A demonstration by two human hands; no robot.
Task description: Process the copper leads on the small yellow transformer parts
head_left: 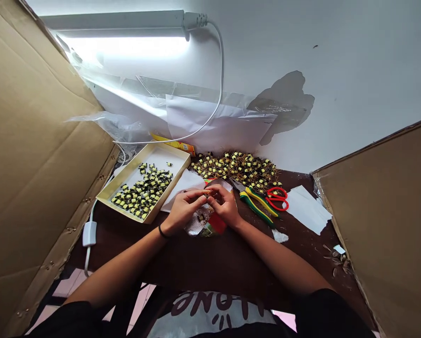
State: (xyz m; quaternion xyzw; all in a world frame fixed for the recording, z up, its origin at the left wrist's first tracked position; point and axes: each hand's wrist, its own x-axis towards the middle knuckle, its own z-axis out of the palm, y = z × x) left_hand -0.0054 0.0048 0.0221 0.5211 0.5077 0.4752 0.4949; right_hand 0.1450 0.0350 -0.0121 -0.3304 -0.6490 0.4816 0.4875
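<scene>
My left hand [185,209] and my right hand [225,204] meet fingertip to fingertip over the middle of the table. Both are closed in a pinch on a small coil [207,193] with copper-coloured wire, mostly hidden by the fingers. Beneath them lie a crumpled silvery wrapper [195,226] and a red and green packet [217,224]. Behind my hands is a heap of yellow-taped coils [236,166] with wire leads. To the left, a shallow cardboard box [126,214] holds many similar black and yellow coils [143,190].
Green and yellow pliers [261,206] and red-handled scissors [277,199] lie right of my hands. White paper [307,209] and scraps [340,260] are farther right. Cardboard walls [382,197] flank the dark table [210,263]. A lamp [126,23] hangs above, its cable [221,70] trailing down.
</scene>
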